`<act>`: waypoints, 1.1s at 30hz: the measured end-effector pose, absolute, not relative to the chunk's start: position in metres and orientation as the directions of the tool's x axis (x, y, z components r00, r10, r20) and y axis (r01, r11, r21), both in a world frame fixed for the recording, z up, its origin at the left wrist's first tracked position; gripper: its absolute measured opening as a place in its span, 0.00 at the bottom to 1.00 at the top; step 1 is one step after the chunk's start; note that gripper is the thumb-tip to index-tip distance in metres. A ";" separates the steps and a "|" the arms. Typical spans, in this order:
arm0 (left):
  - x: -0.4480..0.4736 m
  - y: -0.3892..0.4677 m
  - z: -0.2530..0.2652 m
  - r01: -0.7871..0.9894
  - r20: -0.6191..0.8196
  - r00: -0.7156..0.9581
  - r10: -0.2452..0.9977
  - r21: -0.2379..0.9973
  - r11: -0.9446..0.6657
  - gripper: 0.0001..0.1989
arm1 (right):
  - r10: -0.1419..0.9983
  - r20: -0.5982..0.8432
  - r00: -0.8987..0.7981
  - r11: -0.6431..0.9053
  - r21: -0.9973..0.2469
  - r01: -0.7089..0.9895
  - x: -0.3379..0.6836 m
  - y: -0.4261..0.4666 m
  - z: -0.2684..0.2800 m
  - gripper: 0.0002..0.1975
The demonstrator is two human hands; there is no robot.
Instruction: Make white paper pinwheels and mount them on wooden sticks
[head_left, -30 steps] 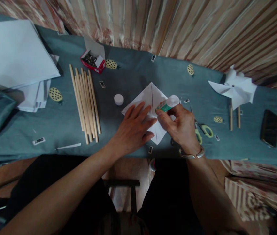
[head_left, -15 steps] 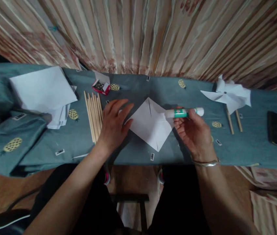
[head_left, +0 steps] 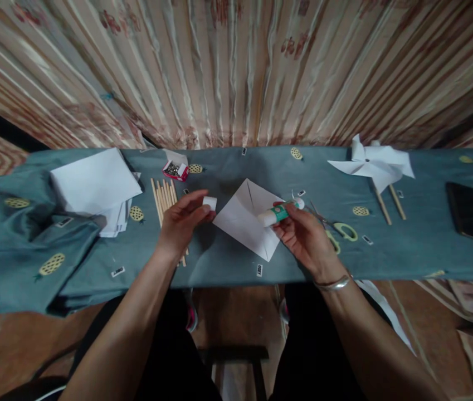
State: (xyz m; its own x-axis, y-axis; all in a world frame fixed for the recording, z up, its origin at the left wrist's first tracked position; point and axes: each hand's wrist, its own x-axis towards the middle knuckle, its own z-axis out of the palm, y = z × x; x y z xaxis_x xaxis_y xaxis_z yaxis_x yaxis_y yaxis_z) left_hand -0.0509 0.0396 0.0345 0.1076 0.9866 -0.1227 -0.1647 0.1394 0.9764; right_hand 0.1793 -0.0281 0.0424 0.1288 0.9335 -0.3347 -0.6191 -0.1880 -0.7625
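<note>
My left hand (head_left: 184,220) is closed on a small white cap (head_left: 210,203), pinched between thumb and fingers left of the paper. My right hand (head_left: 303,234) is wrapped round a green and white glue stick (head_left: 278,211), its white end pointing left over the paper. Between my hands a square sheet of white paper (head_left: 242,220) lies turned like a diamond, with slits running in from corners. Part of its right side is hidden by the glue stick and my right fingers. Scissors (head_left: 345,230) with light green handles lie just right of my right hand, partly covered by it.
Wooden sticks (head_left: 161,197) and a red box of metal pins (head_left: 175,170) lie on the left. Beyond them is a stack of white paper (head_left: 96,181). To the right are paper pinwheels (head_left: 380,164) on sticks and a black phone (head_left: 470,213). A curtain (head_left: 236,72) hangs behind the table.
My left hand has gone from open and bare to pinching the white cap. The glue stick in my right hand has tilted, and the scissors have come into sight. The whole view has shifted.
</note>
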 end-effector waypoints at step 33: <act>-0.026 0.018 0.032 -0.230 -0.194 0.286 0.938 0.937 0.264 0.17 | 0.949 -0.305 0.076 -0.242 -0.863 -0.444 0.157 -0.029 0.043 0.17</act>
